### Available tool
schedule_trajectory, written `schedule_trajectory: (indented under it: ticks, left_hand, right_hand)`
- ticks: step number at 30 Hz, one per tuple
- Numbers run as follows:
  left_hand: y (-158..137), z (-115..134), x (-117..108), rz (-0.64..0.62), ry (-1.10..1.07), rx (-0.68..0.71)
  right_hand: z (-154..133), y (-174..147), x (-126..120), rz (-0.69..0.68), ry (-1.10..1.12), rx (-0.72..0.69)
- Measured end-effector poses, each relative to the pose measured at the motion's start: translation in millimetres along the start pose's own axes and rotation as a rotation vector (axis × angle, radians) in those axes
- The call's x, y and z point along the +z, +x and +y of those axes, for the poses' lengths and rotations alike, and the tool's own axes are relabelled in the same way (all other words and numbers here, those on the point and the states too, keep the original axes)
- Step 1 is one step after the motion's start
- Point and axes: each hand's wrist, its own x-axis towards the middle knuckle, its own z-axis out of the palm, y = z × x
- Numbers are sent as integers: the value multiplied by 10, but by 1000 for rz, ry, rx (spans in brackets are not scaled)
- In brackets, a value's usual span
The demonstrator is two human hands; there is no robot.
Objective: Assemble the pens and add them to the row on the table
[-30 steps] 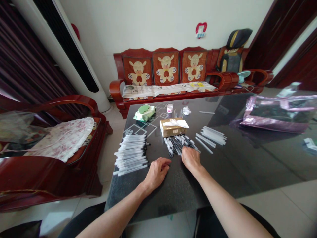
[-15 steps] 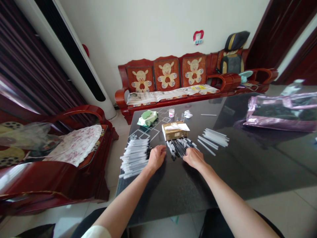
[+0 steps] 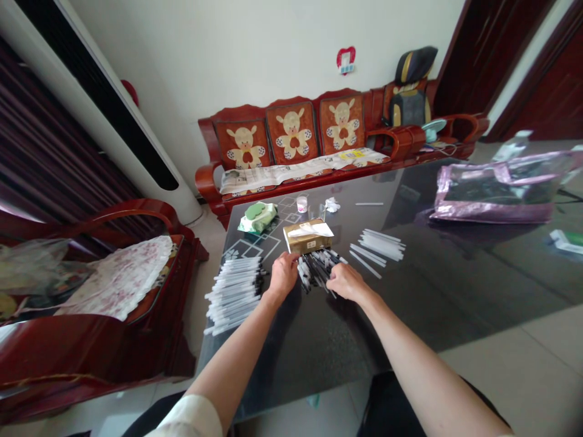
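Centre: a loose heap of slim black and white plastic pen-like pieces (image 3: 317, 267) lies on the dark, glossy stone-like bench (image 3: 319, 358), close against the near side of a gold cardboard tissue box (image 3: 298, 246). Pieces cross at mixed angles.

Hands: the right hand (image 3: 345, 283) is at the heap's near right edge, fingers curled together; a thin dark piece shows just below the fingertips, but I cannot tell whether it is grasped. The left hand (image 3: 282, 278) is at the heap's left side, fingertips near the box's lower corner; whether it grips a piece or only touches, cannot tell.

Left of the left hand: a stacked row of translucent white tubes with dark tips (image 3: 234, 291), roughly parallel, ends uneven. Right of the heap: a smaller fan of plain translucent tubes (image 3: 380, 244), apart from the right hand.

Farther out: a green and white soft wipes pack (image 3: 258, 218), a small white cup (image 3: 302, 204), a crumpled white tissue (image 3: 332, 205); a purple-trimmed clear plastic bag (image 3: 494, 209) at far right.

Risks (judged): crossed pieces could drag neighbours along if one is pulled out; the left wrist, close beside the stacked row, could knock tubes loose on a sideways swing; round pieces could roll on the smooth surface.
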Motion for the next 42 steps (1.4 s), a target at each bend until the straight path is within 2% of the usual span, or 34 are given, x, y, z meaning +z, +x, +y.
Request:
schedule_trajectory:
  ticks: [2,6,8,10,13,15,18,20,22,25,26,28,31,35,37,39,42]
  left_hand:
    - [-146,33,-118,-4,-64,13]
    - [-630,63,-321,-116,-232,2]
    - [-859,53,-375,-177,-373,-84]
    - [-1001,27,-387,-241,-611,-244]
    - [-1030,-18,-348,-273,-973,-448]
    - [-977,-39,-311,-279,-1108,-512]
    - [-891,-52,-278,-276,-1132,-530]
    - [-861,-55,-283,-248,-1117,-535]
    - [-856,-56,-305,-218,-1130,-542]
    - [-875,-54,-352,-193,-1170,-546]
    - [-881,-53,-366,-190,-1184,-546]
    - [-888,-54,-386,-183,-1218,-546]
    - [-881,-61,-401,-178,-1275,-546]
    - [-874,-67,-410,-188,-1290,-551]
    - [-882,-61,-410,-211,-1283,-538]
    - [-898,-41,-405,-265,-1271,-509]
    - [-947,21,-383,-418,-1243,-450]
  right_hand:
    - [-9,-15,-4,-30,90,-25]
    - [28,-38,-6,-70,290,-6]
    - [18,-70,43,-87,386,0]
    - [-55,-139,135,-128,465,-44]
    - [-279,-305,311,-186,464,-178]
    - [-455,-411,408,-147,397,-280]
    - [-625,-470,444,-75,324,-389]
    - [-589,-418,364,-38,294,-406]
    - [-395,-313,209,45,246,-341]
    - [107,-137,-64,299,-3,11]
    - [288,-89,-136,347,-96,136]
    - [601,-18,-221,309,-219,341]
    - [872,37,-215,217,-274,392]
    - [896,77,-167,177,-295,374]
    - [799,78,-166,179,-226,367]
    - [635,45,-155,174,0,326]
    - [299,-77,-83,80,651,149]
